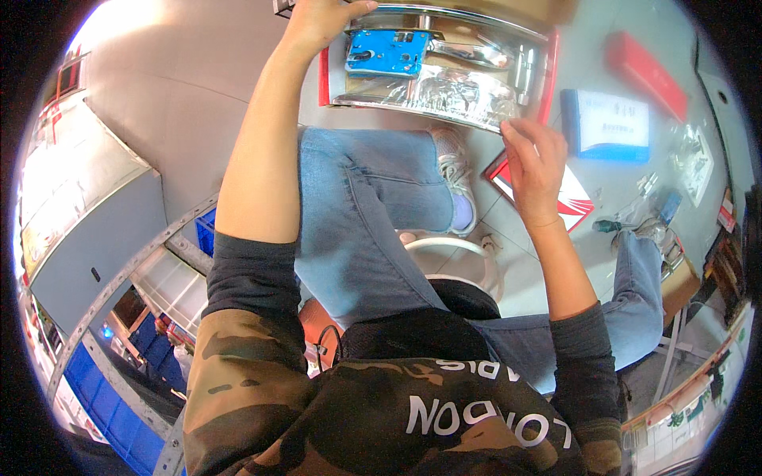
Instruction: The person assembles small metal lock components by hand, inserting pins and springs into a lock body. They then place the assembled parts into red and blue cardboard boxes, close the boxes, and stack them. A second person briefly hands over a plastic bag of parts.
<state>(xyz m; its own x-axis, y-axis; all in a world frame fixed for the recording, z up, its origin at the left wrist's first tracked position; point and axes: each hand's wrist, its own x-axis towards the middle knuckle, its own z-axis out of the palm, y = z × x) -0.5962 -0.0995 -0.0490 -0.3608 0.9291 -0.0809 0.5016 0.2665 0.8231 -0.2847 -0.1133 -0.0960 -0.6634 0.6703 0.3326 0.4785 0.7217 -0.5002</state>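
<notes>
Across my lap's far side lies an open box (325,78) with red sides, holding a door lock set. In it are a blue lock body (386,53), a chrome lever handle (470,53) and shiny parts in clear plastic wrap (456,89). My right hand (533,163) is closed, thumb and fingertips pinching the shiny near right edge of this package. At the far left corner is my left hand (317,28), its thumb stretched along the rim. The upper picture edge cuts off its other fingers, so their grip is hidden.
A red-and-white box (573,198) lies on the floor below my right hand. Farther right are a blue-and-white box (609,125), a red box (647,75) and clear plastic packets (692,163). A white ring-shaped stool part (492,270) stands between my legs; metal shelving (119,289) is at left.
</notes>
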